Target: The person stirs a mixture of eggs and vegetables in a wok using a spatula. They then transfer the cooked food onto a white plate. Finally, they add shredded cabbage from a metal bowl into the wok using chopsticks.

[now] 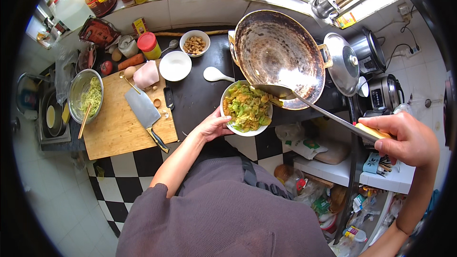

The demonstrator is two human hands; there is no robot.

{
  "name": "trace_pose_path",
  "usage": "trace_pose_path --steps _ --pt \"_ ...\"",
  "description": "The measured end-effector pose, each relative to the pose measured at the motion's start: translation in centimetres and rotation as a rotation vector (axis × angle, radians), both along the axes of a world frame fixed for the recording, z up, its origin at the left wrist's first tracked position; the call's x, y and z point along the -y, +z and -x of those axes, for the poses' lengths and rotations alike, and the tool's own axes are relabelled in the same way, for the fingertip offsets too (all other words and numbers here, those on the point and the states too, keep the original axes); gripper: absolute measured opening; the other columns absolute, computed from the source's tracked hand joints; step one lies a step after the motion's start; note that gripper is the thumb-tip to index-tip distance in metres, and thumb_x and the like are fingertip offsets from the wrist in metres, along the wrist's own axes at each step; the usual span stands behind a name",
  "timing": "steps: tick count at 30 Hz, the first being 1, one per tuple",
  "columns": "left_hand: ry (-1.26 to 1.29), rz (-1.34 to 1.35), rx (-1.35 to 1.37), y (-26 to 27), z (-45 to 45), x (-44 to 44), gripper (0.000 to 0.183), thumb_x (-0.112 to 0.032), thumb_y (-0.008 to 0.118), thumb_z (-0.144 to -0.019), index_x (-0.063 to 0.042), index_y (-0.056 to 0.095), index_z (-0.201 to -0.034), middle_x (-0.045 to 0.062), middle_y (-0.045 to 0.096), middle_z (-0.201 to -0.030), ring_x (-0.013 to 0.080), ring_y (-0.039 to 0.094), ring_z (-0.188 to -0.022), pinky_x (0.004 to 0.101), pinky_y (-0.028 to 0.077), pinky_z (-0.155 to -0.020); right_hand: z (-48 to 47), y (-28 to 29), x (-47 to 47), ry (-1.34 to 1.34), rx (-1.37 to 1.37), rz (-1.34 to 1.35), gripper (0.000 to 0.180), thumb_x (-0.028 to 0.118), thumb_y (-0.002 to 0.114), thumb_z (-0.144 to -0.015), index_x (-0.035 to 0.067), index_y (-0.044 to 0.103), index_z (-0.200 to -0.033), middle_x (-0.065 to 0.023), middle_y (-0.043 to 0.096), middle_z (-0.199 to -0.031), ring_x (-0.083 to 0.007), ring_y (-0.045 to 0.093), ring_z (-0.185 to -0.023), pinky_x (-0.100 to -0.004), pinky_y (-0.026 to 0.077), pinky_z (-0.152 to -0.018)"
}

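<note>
A white bowl point(250, 132) heaped with a stir-fry of green vegetable and what looks like egg point(248, 105) rests in my left hand point(214, 125), thumb on the rim. My right hand point(403, 139) grips the yellow handle of a long metal wok spatula point(332, 116). Its blade point(275, 91) lies between the bowl's far right rim and the wok, with bits of food by its edge. Behind the bowl the large browned wok point(278, 43) is tilted towards me, its inside nearly bare and shiny at the bottom.
Left on the counter, a wooden cutting board point(110, 125) carries a cleaver point(142, 107) and a steel bowl point(73, 105) of shredded vegetable with chopsticks. A white spoon point(217, 75), an empty bowl point(175, 66) and a bowl of brown pieces point(194, 53) stand near the wok. A lid point(341, 64) leans at right.
</note>
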State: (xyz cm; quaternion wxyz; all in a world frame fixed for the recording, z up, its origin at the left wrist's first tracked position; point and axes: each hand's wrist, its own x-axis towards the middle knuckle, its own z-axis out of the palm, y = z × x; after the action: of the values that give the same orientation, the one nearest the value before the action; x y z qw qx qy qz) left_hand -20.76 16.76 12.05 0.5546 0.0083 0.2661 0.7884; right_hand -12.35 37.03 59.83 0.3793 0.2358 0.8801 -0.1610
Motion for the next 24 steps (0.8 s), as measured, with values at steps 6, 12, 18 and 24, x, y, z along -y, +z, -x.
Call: trace_pose_path --steps 6,12,18,24 --pt "-0.011 -0.003 0.003 -0.8 0.4 -0.1 0.082 -0.015 0.069 -0.084 -0.025 0.019 -0.148 0.006 0.044 -0.141 0.0256 0.052 -0.123 0.0503 0.05 -0.094 -0.4 0.9 -0.2 0.032 -0.039 0.022 0.049 0.006 0.058 -0.078 -0.002 0.057 -0.126 -0.0051 0.061 -0.064 -0.0082 0.054 -0.046 -0.0237 0.047 -0.045" --pt "0.001 -0.012 -0.01 -1.2 0.3 -0.3 0.078 -0.019 0.071 -0.083 -0.022 0.024 -0.145 0.005 0.048 -0.137 0.0222 0.056 -0.117 0.0443 0.053 -0.089 0.3 0.2 -1.2 -0.045 -0.115 0.002 0.052 0.008 0.056 -0.075 -0.002 0.057 -0.126 -0.0036 0.059 -0.064 -0.0062 0.051 -0.046 -0.0233 0.045 -0.044" --pt "-0.023 -0.021 0.003 -1.1 0.5 -0.3 0.078 -0.02 0.073 -0.082 -0.019 0.026 -0.144 0.006 0.05 -0.135 0.023 0.058 -0.115 0.0444 0.054 -0.089 1.8 -8.8 -3.5 0.111 -0.324 -0.152 0.042 0.012 0.057 -0.082 0.0 0.058 -0.123 -0.0166 0.066 -0.084 -0.0259 0.064 -0.07 -0.0357 0.051 -0.068" --pt "-0.051 -0.021 0.038 -1.1 0.6 0.1 0.081 -0.016 0.072 -0.083 -0.021 0.022 -0.147 0.006 0.047 -0.139 0.0241 0.055 -0.12 0.0478 0.052 -0.093 2.5 -15.3 -6.7 0.271 -0.522 -0.22 0.039 0.015 0.06 -0.082 0.004 0.061 -0.12 -0.0225 0.066 -0.101 -0.0369 0.062 -0.097 -0.0419 0.048 -0.089"
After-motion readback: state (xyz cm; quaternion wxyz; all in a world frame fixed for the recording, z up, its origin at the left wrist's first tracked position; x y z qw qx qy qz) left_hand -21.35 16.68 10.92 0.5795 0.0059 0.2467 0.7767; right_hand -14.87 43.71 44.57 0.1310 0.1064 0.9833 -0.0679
